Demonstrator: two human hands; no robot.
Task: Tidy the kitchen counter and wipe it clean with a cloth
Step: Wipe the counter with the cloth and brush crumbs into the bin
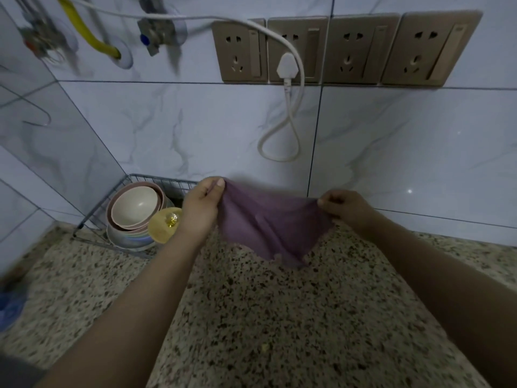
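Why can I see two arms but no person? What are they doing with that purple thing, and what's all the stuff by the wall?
The camera sits on the person's head and looks down, so you see only their arms. The left hand and right hand each pinch a top corner of a purple cloth, holding it spread above the speckled counter. At the back left, a wire rack holds stacked bowls and a yellow lid. On the tiled wall are four sockets; a white plug with a looping cord is in one.
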